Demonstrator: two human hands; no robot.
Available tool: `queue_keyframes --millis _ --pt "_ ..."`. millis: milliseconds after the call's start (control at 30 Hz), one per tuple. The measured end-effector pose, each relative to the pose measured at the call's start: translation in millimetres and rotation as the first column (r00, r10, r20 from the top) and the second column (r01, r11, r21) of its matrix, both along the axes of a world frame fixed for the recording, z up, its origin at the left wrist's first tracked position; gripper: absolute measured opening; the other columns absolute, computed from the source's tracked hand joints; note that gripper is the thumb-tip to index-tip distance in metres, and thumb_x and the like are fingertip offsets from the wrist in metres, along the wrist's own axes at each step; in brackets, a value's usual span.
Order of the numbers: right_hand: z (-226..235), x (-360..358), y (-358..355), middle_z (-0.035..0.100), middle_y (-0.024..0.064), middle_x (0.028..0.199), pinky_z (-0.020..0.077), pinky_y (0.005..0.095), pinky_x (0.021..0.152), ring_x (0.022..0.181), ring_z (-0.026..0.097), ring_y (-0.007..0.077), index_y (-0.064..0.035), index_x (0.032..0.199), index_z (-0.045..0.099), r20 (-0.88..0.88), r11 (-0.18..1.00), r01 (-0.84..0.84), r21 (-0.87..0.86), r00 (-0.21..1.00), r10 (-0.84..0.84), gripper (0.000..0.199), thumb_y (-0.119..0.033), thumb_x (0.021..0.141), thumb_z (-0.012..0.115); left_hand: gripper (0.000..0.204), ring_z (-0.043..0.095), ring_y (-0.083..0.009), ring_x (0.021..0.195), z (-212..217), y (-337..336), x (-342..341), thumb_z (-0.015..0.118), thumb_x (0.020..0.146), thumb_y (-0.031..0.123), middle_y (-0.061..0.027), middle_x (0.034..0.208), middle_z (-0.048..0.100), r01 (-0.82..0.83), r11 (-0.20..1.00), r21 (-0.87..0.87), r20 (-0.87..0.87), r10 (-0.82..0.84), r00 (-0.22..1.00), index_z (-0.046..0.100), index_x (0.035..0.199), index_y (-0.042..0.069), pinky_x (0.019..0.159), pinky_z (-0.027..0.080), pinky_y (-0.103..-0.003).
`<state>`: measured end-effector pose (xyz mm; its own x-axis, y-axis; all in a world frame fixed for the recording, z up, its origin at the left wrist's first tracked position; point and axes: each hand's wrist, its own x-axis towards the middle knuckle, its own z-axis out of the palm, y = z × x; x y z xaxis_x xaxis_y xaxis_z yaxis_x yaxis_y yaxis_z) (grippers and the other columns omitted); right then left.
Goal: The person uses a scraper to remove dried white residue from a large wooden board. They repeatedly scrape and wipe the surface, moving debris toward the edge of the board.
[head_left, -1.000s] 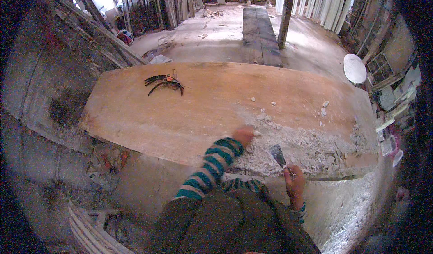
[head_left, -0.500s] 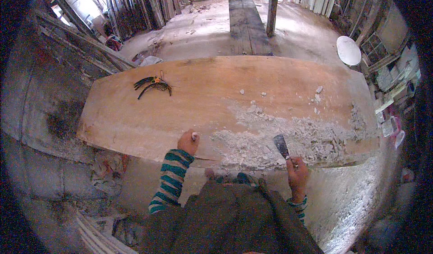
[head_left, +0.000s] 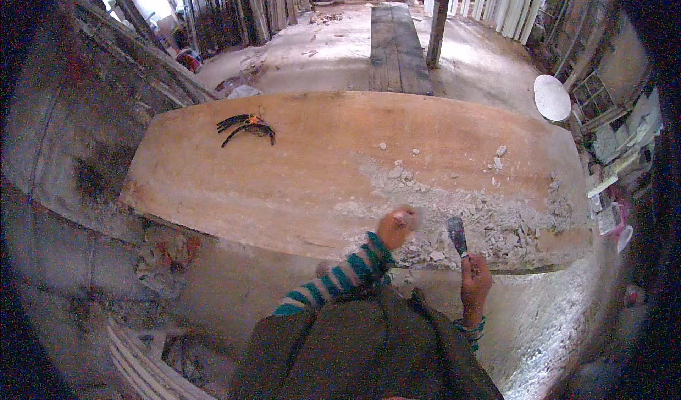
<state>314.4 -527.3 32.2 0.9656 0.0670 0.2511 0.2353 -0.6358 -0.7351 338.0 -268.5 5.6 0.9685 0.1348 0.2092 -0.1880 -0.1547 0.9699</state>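
Note:
A wooden board lies across in front of me, with crumbly whitish plaster debris over its right and near side. My right hand grips a putty knife at the near edge, its dark blade pointing up and away over the debris. Just left of the blade, my left hand is closed in a fist above the debris; its fingertips are smeared by motion, and what they hold cannot be made out. Toward the far left of the board rests a bundle of black strips with an orange piece.
Beyond the board, a dark plank runs away along the floor beside a wooden post. A white oval disc stands at the far right. Long timbers lean at the left, and pale strips line the back right.
My left hand has swung right, from bare wood to over the debris near the putty knife. The right hand keeps its grip on the knife. The view has shifted slightly.

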Motion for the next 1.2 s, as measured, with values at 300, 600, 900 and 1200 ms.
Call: queue_keyframes --millis 300,600,900,1200 --pt "8.1 -10.2 1.2 0.061 0.0075 0.077 0.045 0.0297 0.062 0.071 0.058 0.0175 -0.0046 0.094 0.061 -0.036 0.998 -0.048 -0.05 0.998 0.046 0.014 -0.015 0.084 0.06 0.027 0.061 -0.0231 0.078 -41.1 344.7 -135.7 0.061 0.08 0.014 -0.016 0.093 0.06 -0.708 0.671 0.219 -0.017 0.728 0.685 0.058 0.107 0.009 0.064 0.05 -0.034" --pt "21.5 -15.5 30.8 0.062 0.0102 0.08 0.0453 0.0306 0.062 0.073 0.059 0.0201 -0.0024 0.093 0.06 -0.142 1.0 -0.01 -0.013 0.99 0.008 0.015 -0.014 0.084 0.06 0.019 0.061 -0.0322 0.079 -120.2 205.1 -19.9 0.051 0.082 0.021 -0.0107 0.084 0.064 -0.021 0.394 0.919 -0.173 0.449 0.877 0.067 0.091 0.016 0.068 0.049 -0.044" --pt "43.4 -11.9 97.9 0.06 0.0073 0.079 0.0436 0.0298 0.068 0.074 0.056 0.0184 -0.0038 0.092 0.061 -0.148 0.998 -0.06 -0.02 0.987 0.056 0.012 -0.011 0.083 0.06 0.022 0.054 -0.0095 0.065 -42.0 113.9 15.3 0.057 0.085 0.023 -0.0049 0.069 0.058 -0.131 0.96 0.246 -0.111 0.162 0.98 0.062 0.1 0.008 0.059 0.045 -0.028" --pt "42.4 -11.3 148.1 0.061 0.0081 0.082 0.0447 0.0316 0.071 0.076 0.058 0.0202 -0.0024 0.091 0.061 -0.177 0.992 -0.1 -0.072 0.981 0.086 0.013 -0.01 0.081 0.063 0.032 0.051 -0.0342 0.11 -44.0 476.8 -129.7 0.06 0.074 0.007 -0.0178 0.112 0.058 -0.54 0.273 0.796 0.088 0.831 0.55 0.058 0.107 0.006 0.094 0.041 -0.041"
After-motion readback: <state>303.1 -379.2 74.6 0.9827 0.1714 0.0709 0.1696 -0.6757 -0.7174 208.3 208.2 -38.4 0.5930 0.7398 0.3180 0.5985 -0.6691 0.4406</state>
